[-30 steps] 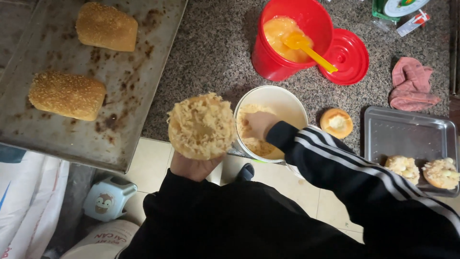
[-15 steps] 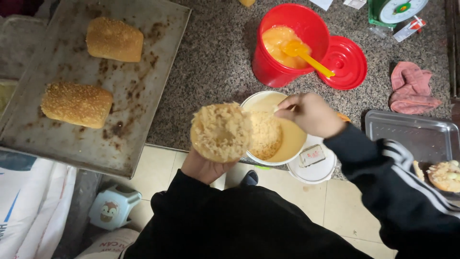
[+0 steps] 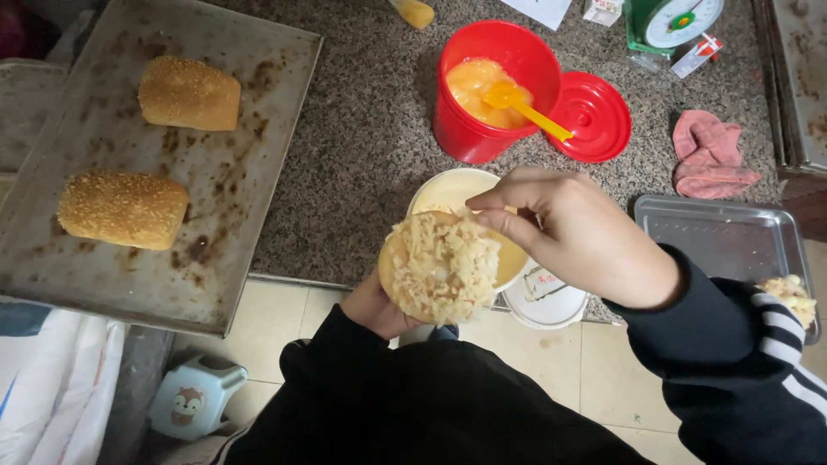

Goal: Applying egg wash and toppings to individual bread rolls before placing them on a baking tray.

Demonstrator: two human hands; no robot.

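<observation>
A round bun (image 3: 441, 269), its top face coated with pale shredded topping, sits in my view just below the centre, held over the near edge of the granite counter (image 3: 362, 155). My left hand (image 3: 379, 306) cups it from beneath, fingers curled up against its underside, mostly hidden by the bun itself. My right hand (image 3: 573, 232) comes in from the right, thumb and fingertips pinched together at the bun's upper right rim, touching the topping; whether they hold shreds I cannot tell.

Directly behind the bun stands a white bowl (image 3: 448, 189) with yellowish contents, partly covered by both hands. A white lid (image 3: 543, 297) lies just below the right hand.

Farther back is a red bucket (image 3: 491, 95) of yellow beaten egg with a yellow spatula (image 3: 521, 103) resting in it, and a red lid (image 3: 593, 116) touching its right side. A pink cloth (image 3: 711, 155) lies to the right.

On the left, a stained baking tray (image 3: 258, 215) carries two sesame-topped rolls (image 3: 122, 209), well apart. On the right, a small metal tray (image 3: 724, 237) holds a topped bun (image 3: 788, 297) at its far corner.
</observation>
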